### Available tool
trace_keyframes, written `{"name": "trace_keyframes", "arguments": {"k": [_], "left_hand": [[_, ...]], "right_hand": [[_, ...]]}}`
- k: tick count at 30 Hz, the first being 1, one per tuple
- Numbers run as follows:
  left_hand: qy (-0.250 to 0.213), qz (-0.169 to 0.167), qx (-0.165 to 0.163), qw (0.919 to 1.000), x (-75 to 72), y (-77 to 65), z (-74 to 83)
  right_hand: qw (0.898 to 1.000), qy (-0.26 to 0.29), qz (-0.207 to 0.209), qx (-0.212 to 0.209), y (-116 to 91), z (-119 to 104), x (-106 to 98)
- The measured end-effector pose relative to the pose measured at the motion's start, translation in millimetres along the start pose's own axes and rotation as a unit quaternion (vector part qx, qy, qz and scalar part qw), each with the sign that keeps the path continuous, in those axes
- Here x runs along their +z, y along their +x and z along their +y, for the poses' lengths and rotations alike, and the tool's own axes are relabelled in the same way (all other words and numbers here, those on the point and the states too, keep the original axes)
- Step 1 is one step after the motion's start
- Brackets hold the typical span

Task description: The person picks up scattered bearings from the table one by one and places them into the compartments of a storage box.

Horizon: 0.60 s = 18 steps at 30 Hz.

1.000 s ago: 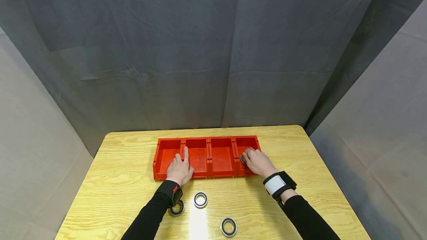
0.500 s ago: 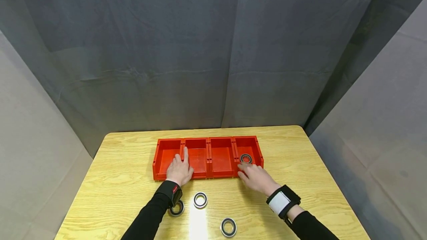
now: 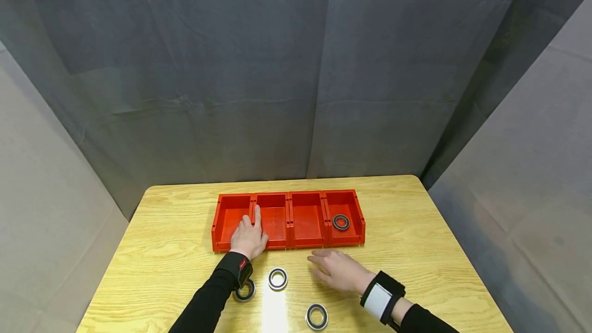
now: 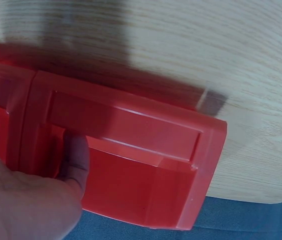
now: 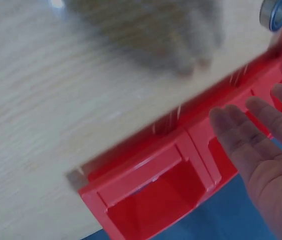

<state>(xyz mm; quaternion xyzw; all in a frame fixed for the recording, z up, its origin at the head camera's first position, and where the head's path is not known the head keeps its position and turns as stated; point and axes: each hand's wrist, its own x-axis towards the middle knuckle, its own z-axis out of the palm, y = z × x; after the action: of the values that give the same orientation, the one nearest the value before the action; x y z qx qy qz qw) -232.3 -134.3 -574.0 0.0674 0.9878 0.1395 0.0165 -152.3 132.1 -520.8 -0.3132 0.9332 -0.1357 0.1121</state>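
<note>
A row of joined red plastic bins (image 3: 307,244) lies on the table. My left hand (image 3: 248,238) rests on the divider between the two leftmost bins, its index finger straight along it. The left wrist view shows one finger dipping into the end bin (image 4: 126,187). My right hand (image 3: 339,270) hovers in front of the bins, fingers extended, holding nothing. One ball bearing (image 3: 341,222) lies flat in the rightmost bin. In front lie three more: a middle bearing (image 3: 278,279), a near bearing (image 3: 316,316), and a left bearing (image 3: 245,290) partly hidden by my left wrist.
The light wooden table (image 3: 166,251) ends at a rounded back edge just behind the bins. A grey cloth (image 3: 222,76) hangs beyond it, with pale panels (image 3: 532,194) on both sides. Bright glare falls on the tabletop between the loose bearings.
My right hand has let go of the bearing in the rightmost bin and moved out, toward me and slightly left. My left hand stays in place on the divider.
</note>
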Motion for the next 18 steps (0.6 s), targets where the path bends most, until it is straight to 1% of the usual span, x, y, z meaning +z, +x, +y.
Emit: {"name": "trace_keyframes", "arguments": {"k": [4, 8, 10, 16, 18], "left_hand": [[0.003, 0.007, 0.002, 1.0, -0.6, -0.8, 0.1], [0.004, 0.007, 0.002, 1.0, 0.1, -0.7, -0.1], [0.003, 0.007, 0.003, 1.0, 0.6, -0.3, -0.3], [0.004, 0.0, -0.001, 1.0, 1.7, 0.4, 0.0], [0.006, -0.003, -0.003, 1.0, 2.1, 0.6, 0.1]], "right_hand": [[0.999, -0.01, -0.023, -0.023, -3, -4, 9], [0.998, -0.023, -0.034, -0.056, -6, -5, 18], [0.997, -0.02, -0.037, -0.07, -7, -5, 22], [0.993, -0.009, -0.071, -0.093, -9, -10, 29], [0.991, -0.011, -0.077, -0.106, -10, -12, 32]]}}
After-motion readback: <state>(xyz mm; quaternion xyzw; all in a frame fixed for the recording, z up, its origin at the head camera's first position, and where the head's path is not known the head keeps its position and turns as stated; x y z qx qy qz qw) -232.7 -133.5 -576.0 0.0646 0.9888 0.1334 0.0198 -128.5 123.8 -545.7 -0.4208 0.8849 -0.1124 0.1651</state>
